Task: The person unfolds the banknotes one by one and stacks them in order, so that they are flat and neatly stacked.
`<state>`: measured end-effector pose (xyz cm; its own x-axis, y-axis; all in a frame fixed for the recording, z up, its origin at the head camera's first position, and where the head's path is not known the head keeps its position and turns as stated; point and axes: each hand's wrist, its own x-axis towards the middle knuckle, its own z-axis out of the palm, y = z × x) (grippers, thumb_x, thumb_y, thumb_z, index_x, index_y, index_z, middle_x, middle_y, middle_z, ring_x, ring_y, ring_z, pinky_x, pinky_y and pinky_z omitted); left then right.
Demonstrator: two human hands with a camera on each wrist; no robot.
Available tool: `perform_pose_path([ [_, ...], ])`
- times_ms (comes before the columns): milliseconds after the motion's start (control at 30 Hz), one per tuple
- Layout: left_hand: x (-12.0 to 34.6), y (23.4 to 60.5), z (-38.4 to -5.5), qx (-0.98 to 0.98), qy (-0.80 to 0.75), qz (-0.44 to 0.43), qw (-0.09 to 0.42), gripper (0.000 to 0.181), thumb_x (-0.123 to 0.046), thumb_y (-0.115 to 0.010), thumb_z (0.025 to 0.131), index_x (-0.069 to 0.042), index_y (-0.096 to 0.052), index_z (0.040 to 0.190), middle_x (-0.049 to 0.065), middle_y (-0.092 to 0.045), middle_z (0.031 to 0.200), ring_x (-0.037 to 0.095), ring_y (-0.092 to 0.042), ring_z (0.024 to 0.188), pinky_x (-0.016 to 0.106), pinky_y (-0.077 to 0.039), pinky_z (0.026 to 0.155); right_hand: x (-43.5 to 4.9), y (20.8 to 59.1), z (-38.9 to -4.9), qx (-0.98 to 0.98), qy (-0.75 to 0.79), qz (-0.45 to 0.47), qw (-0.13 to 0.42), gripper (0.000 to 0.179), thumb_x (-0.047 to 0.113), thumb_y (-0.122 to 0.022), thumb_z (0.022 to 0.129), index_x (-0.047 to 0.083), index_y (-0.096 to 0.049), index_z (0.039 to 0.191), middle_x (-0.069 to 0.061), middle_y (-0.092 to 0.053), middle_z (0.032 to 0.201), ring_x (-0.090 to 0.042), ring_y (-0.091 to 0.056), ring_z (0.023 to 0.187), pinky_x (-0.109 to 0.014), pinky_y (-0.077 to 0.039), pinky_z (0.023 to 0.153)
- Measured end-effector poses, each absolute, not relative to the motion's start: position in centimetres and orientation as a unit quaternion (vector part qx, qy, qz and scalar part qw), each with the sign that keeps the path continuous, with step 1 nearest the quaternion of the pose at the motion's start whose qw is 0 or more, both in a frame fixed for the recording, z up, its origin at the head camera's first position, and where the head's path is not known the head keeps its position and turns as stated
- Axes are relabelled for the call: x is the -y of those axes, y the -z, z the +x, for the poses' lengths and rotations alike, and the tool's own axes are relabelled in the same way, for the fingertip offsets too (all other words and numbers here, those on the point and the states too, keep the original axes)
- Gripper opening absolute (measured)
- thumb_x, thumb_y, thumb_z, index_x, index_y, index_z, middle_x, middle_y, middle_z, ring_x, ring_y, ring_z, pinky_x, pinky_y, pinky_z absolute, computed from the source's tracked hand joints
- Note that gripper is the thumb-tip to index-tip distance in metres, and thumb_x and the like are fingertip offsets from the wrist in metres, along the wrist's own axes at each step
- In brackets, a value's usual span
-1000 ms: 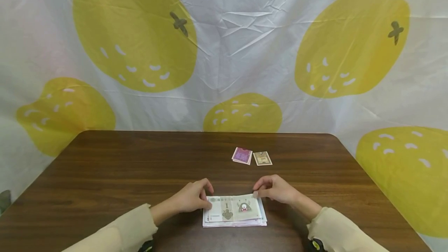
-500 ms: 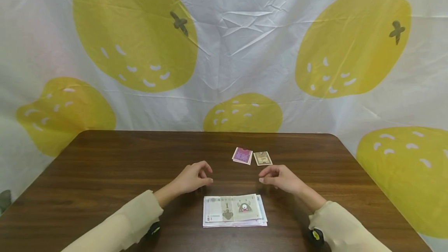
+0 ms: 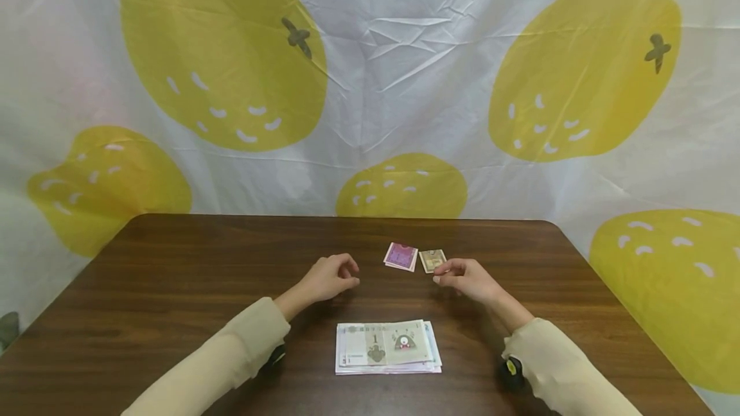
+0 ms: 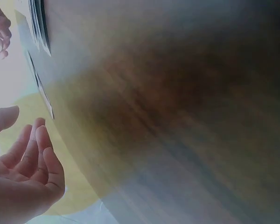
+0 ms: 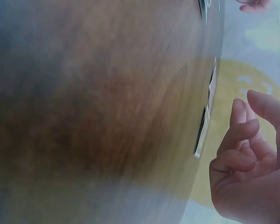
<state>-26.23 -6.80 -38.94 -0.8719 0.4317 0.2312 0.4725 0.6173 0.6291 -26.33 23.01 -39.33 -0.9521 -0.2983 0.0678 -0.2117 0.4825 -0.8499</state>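
Observation:
A stack of banknotes lies flat near the front of the table, a pale note marked 1 on top. Farther back sit a purple folded note and a smaller-looking tan note, side by side. My right hand is over the tan note's near right corner, fingers loosely bent and holding nothing. To the left of the purple note hovers my left hand, its thumb and fingers apart around air. The right wrist view shows the tan note edge-on beside that hand's fingers.
The dark wooden table has its far edge just behind the small notes. Behind it hangs a white cloth printed with large yellow fruit. Beige sleeves and dark wrist bands show on both arms.
Both hands have left the banknote stack and moved forward across the table, the right one reaching the tan note. The stack and the small notes stay in place.

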Motion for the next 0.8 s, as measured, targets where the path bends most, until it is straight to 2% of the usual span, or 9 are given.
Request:
perform_pose_path([
  [167,6.4,39.0,-26.8,0.902,0.348,-0.253,0.048,0.015,-0.010,-0.067,0.075,-0.004,-0.059,0.086,-0.004,-0.055,0.063,0.010,-0.048,0.056,0.026,-0.040,0.055,-23.3,39.4,-27.0,-0.865,0.484,-0.133,0.032,0.019,0.004,-0.062,0.077,-0.009,-0.059,0.091,-0.006,-0.053,0.062,-0.011,-0.040,0.046,-0.024,-0.035,0.044],
  [500,5.2,38.8,-28.2,0.914,0.324,-0.234,0.064,0.013,-0.012,-0.066,0.075,-0.005,-0.061,0.085,-0.003,-0.056,0.065,0.013,-0.052,0.062,0.029,-0.040,0.061,-23.4,39.6,-28.7,-0.872,0.478,-0.101,0.006,0.020,0.002,-0.060,0.078,-0.010,-0.058,0.093,-0.008,-0.054,0.065,-0.010,-0.040,0.048,-0.024,-0.035,0.044],
  [800,4.0,38.7,-29.5,0.919,0.319,-0.224,0.062,0.012,-0.013,-0.065,0.078,-0.007,-0.063,0.088,-0.001,-0.060,0.073,0.015,-0.056,0.071,0.030,-0.042,0.066,-22.4,39.4,-30.0,-0.893,0.440,-0.094,-0.017,0.018,0.003,-0.059,0.078,-0.007,-0.061,0.092,0.001,-0.049,0.058,-0.011,-0.041,0.048,-0.025,-0.035,0.046],
])
